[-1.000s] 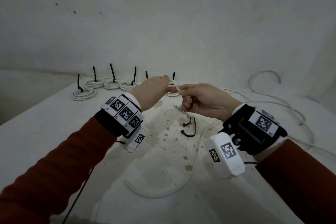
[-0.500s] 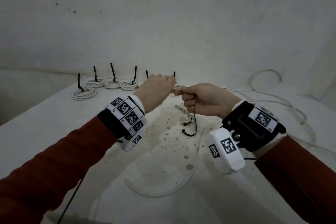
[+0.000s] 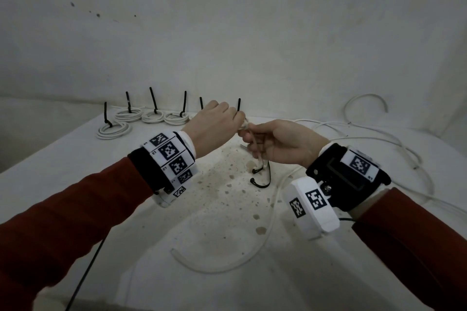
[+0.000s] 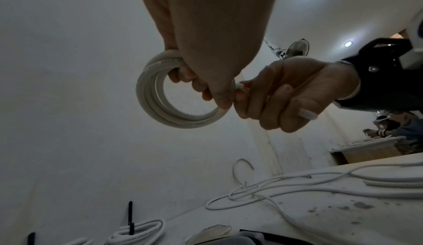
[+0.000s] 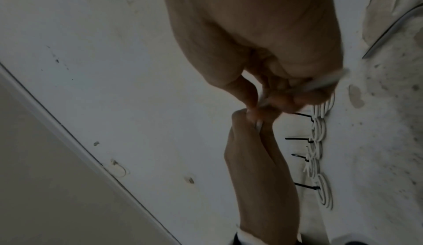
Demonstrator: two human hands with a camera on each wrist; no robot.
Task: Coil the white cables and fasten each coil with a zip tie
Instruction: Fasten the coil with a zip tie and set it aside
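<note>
1. The white cable coil (image 4: 158,102), gripped above the table, has a smooth, faintly glossy plastic-looking sheath.
2. The table (image 3: 75,164) has a matt, whitish top, blotched with brownish stains and chips near its middle.
3. The zip ties (image 3: 262,179) on the table's stained patch look like thin, dark, smooth plastic.
4. The finished coils (image 3: 151,116) at the table's far edge share the same smooth white sheath.
5. The wall (image 3: 227,33) behind the table is matt, slightly uneven and speckled.
6. The sleeves (image 3: 63,222) are matt red cloth.
</note>
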